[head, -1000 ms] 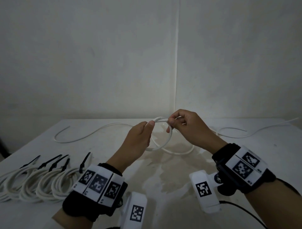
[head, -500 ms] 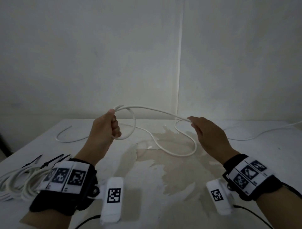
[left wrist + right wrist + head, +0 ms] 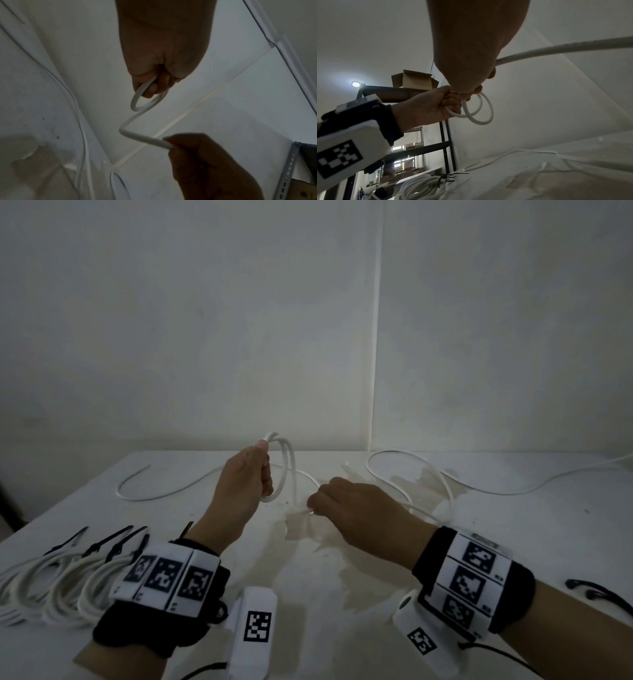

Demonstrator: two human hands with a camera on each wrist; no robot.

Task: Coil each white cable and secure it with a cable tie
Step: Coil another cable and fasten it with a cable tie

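White table point(image 3: 342, 628) below, left hand point(image 3: 245, 479) clasping cable loops point(image 3: 287, 463), right hand point(image 3: 356, 508) pinching its strand.

Bare desk point(image 3: 308, 594) between and below the wrists. Blocked at near left by tied white coils point(image 3: 51, 580) with black cable ties point(image 3: 113, 542); loose white cable point(image 3: 445, 487) looping across far right; wall point(image 3: 205, 337) close behind.

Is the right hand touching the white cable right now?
Touching. In the left wrist view the right hand pinches the white cable, which enters its fingertips; the head view shows the same grip.
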